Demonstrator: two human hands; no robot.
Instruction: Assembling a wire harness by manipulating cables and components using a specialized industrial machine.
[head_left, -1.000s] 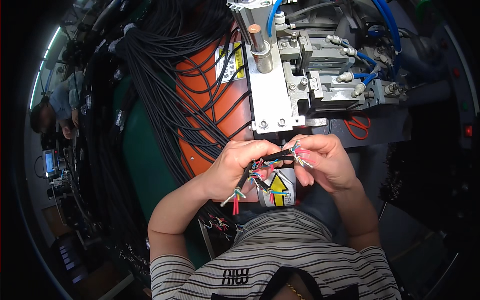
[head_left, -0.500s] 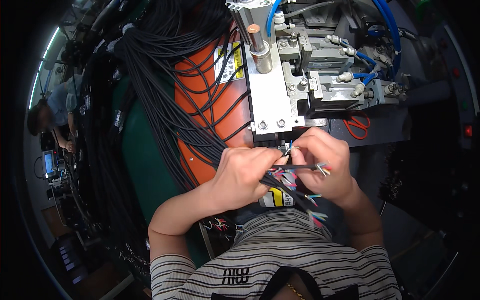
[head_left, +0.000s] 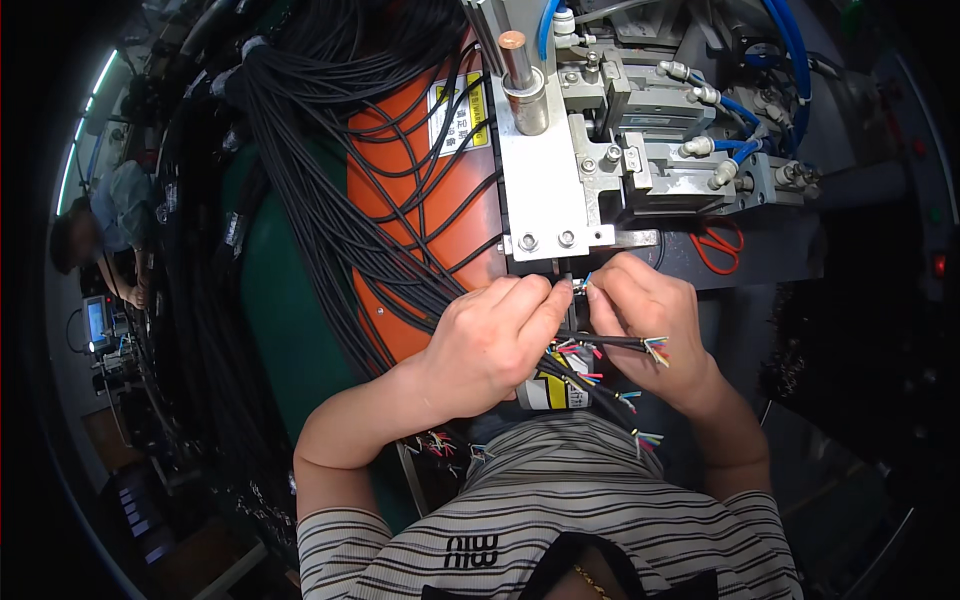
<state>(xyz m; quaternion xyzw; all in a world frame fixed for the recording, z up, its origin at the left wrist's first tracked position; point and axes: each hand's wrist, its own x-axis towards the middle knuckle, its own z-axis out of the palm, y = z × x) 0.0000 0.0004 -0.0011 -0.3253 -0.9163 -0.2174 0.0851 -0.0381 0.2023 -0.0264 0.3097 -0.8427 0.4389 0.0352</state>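
My left hand (head_left: 488,340) is closed around several black cables (head_left: 604,340), whose stripped ends fan out into coloured wires (head_left: 655,350) below my right hand. Thumb and fingers of my right hand (head_left: 655,312) pinch the thin blue and white wires (head_left: 586,281) of one cable end. Both sets of fingertips meet just under the front edge of the machine's metal plate (head_left: 541,185). What lies between the fingertips is partly hidden.
A thick bundle of black cables (head_left: 300,190) runs over the orange machine cover (head_left: 400,300) at left. Pneumatic cylinders (head_left: 665,185) with blue hoses stand at the back right. Red-handled scissors (head_left: 717,247) lie right of the plate. Another person (head_left: 115,215) works far left.
Both hands have shifted slightly, bringing the pinched wires up closer to the plate's front edge. The loose cable ends have swung a little to the right.
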